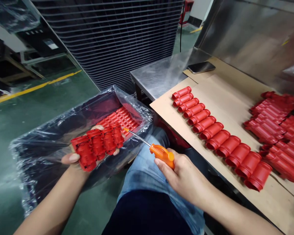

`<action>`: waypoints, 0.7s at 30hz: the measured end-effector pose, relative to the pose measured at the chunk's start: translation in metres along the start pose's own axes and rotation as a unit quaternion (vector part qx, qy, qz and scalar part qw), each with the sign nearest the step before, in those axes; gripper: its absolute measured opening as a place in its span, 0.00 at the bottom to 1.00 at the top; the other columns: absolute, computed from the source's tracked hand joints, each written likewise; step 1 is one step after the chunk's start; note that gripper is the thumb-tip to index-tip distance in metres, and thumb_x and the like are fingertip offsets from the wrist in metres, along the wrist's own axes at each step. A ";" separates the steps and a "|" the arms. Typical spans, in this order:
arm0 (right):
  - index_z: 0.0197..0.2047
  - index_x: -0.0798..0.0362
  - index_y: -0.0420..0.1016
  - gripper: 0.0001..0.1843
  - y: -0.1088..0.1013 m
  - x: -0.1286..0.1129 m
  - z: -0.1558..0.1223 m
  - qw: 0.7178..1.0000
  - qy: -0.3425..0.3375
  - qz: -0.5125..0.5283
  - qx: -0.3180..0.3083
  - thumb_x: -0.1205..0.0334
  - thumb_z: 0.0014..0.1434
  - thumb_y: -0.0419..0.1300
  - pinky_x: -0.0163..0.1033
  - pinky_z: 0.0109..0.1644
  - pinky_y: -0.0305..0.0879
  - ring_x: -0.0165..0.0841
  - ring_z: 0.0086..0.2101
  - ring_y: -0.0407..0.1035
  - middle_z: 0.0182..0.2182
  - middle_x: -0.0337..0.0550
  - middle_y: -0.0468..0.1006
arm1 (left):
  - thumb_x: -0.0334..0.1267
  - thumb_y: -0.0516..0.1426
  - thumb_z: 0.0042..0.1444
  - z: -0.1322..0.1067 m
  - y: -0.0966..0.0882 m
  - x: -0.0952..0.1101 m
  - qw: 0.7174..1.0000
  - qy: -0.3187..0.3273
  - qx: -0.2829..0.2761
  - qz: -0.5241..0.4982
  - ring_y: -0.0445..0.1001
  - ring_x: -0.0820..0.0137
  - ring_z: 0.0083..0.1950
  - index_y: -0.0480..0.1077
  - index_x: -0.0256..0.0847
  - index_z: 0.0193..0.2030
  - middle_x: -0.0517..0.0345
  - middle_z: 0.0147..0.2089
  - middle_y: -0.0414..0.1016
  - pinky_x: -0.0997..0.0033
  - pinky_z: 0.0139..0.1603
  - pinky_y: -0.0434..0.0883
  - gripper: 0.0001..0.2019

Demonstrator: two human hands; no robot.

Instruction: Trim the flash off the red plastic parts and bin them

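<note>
My left hand [74,159] is closed under a row of several red plastic parts [98,144], carrying them just over a dark crate lined with clear plastic [49,130]. My right hand [180,173] grips a screwdriver with an orange handle [161,153]; its metal tip points left and nearly touches the rightmost held part. More red parts [121,118] lie flat in the crate's far end.
On the right, a table covered with cardboard [225,94] carries a diagonal row of red tube-shaped parts [218,138] and a heap of red parts [276,127] at the far right. A phone [201,67] lies at the back. A black finned panel [112,39] stands behind the crate.
</note>
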State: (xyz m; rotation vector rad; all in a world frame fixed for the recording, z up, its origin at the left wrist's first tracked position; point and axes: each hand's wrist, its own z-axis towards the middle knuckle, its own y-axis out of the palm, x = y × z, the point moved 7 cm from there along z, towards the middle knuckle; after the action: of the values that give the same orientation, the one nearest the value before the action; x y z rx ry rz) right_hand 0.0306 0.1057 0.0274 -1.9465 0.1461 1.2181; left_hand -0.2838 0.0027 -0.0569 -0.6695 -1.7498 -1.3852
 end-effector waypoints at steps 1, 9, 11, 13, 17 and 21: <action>0.34 0.46 0.66 0.20 0.000 -0.001 -0.001 1.000 0.005 -0.002 -0.008 0.46 0.77 0.54 0.38 0.27 0.60 0.32 0.23 0.64 0.26 0.37 0.70 | 0.58 0.69 0.37 0.002 -0.002 0.003 0.999 0.022 -0.021 -0.040 0.85 0.34 0.55 0.70 0.52 0.67 0.43 0.59 0.83 0.25 0.56 0.80 0.46; 0.37 0.46 0.66 0.19 0.015 0.003 -0.013 0.995 0.050 -0.033 -0.078 0.44 0.76 0.53 0.39 0.29 0.58 0.33 0.23 0.66 0.29 0.38 0.73 | 0.46 0.71 0.38 0.014 -0.001 0.010 0.982 0.048 -0.068 -0.171 0.81 0.30 0.60 0.66 0.48 0.67 0.39 0.66 0.78 0.26 0.53 0.81 0.46; 0.36 0.46 0.65 0.19 0.020 0.001 -0.015 0.995 0.042 -0.036 -0.084 0.44 0.76 0.52 0.40 0.29 0.56 0.33 0.22 0.65 0.28 0.38 0.73 | 0.44 0.72 0.36 0.016 0.004 0.009 0.983 0.051 -0.052 -0.170 0.83 0.31 0.56 0.66 0.45 0.67 0.38 0.66 0.78 0.26 0.54 0.80 0.47; 0.36 0.46 0.65 0.19 0.023 -0.004 -0.017 0.995 0.026 -0.034 -0.086 0.45 0.77 0.52 0.40 0.29 0.56 0.32 0.22 0.66 0.27 0.37 0.74 | 0.42 0.72 0.34 0.017 0.006 0.007 0.985 0.051 -0.035 -0.163 0.84 0.34 0.52 0.67 0.44 0.67 0.38 0.66 0.78 0.26 0.56 0.79 0.47; 0.35 0.46 0.65 0.18 0.026 -0.019 -0.025 0.995 -0.018 -0.035 -0.090 0.47 0.76 0.54 0.40 0.28 0.55 0.32 0.22 0.68 0.26 0.36 0.75 | 0.40 0.72 0.35 0.017 0.000 0.002 0.989 0.048 -0.004 -0.138 0.82 0.32 0.58 0.68 0.44 0.67 0.41 0.68 0.78 0.29 0.59 0.77 0.46; 0.37 0.46 0.67 0.16 0.027 -0.028 -0.030 0.994 -0.047 -0.046 -0.091 0.47 0.76 0.55 0.40 0.29 0.58 0.34 0.24 0.71 0.25 0.35 0.75 | 0.39 0.71 0.35 0.016 -0.002 -0.003 0.989 0.027 -0.002 -0.144 0.77 0.28 0.66 0.68 0.44 0.66 0.44 0.70 0.77 0.30 0.64 0.75 0.46</action>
State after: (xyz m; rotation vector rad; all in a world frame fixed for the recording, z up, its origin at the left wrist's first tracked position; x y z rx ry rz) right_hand 0.0240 0.0584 0.0401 -2.0212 -0.1053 1.2974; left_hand -0.2877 0.0179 -0.0623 -0.3870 -1.8553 -1.5837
